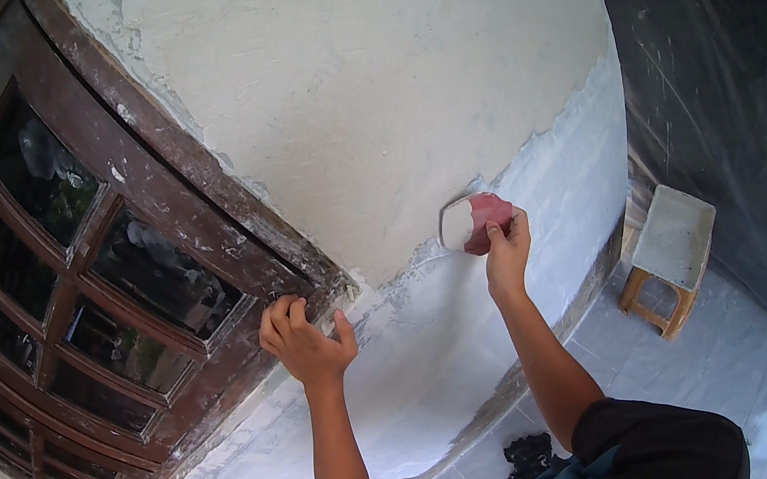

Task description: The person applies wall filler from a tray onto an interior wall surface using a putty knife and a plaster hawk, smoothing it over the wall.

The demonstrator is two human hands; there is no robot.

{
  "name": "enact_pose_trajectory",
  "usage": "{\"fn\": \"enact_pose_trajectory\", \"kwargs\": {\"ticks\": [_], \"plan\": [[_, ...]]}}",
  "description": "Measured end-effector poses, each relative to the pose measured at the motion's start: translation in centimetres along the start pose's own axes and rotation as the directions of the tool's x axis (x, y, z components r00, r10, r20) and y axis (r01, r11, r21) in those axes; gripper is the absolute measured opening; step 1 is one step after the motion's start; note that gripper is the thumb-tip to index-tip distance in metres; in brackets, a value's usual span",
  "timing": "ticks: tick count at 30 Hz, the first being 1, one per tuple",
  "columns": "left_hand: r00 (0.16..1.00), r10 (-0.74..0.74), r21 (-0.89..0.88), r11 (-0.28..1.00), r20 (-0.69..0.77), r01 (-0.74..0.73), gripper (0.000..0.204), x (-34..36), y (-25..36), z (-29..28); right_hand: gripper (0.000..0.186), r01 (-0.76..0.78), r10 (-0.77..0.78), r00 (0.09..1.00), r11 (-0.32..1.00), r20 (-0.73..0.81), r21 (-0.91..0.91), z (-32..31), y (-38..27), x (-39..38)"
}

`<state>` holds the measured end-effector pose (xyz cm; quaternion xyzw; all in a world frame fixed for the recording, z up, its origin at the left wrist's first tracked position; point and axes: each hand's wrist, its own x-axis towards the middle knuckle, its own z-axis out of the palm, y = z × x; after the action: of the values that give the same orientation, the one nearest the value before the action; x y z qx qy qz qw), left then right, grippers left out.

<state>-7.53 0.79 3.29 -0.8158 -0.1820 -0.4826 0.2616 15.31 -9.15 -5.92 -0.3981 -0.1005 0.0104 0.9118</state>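
Observation:
In my right hand [507,244] is a red hand-held putty spreader [487,219], pinched between thumb and fingers. Its left part is coated in pale filler, and its edge lies on or very close to the wall [379,88]. The wall is smooth beige above and whiter and patchy below. My left hand [312,345] rests with its fingertips at the lower right corner of the brown wooden window frame [198,220], thumb apart and fingers slightly bent. A small dark metal fitting [274,296] shows by those fingertips.
A low wooden stool [663,320] stands on the tiled floor [614,343] at right, bearing a pale, smeared rectangular tray [675,236]. Dark plastic sheeting [722,81] hangs along the right side. A crumpled black item [529,460] lies on the floor near me.

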Motion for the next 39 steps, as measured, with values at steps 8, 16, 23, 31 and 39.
{"fn": "enact_pose_trajectory", "kwargs": {"ticks": [8,16,23,31,39], "plan": [[1.000,-0.007,-0.005,1.000,-0.001,0.007,0.054,-0.2,-0.2,0.2,0.025,0.062,-0.051,0.966,0.997,0.252,-0.037,3.1,-0.4,-3.2],[1.000,-0.006,0.032,0.999,-0.026,0.007,0.052,0.0,-0.1,0.2,0.023,0.039,-0.043,0.991,0.999,0.129,0.033,0.5,-0.2,-1.8],[1.000,-0.005,0.022,1.000,-0.029,0.006,0.053,0.0,0.0,0.3,0.024,0.051,-0.054,0.979,0.999,0.199,0.020,1.2,0.6,-0.5],[1.000,0.006,-0.014,1.000,-0.012,-0.006,0.053,-0.1,-0.2,0.0,0.024,0.136,-0.132,0.952,0.991,0.275,0.005,3.9,-2.5,-4.4],[1.000,0.008,-0.031,0.999,-0.009,-0.009,0.054,0.0,0.2,0.2,0.020,0.110,-0.109,0.994,0.993,0.014,-0.042,0.9,-0.9,1.7]]}}
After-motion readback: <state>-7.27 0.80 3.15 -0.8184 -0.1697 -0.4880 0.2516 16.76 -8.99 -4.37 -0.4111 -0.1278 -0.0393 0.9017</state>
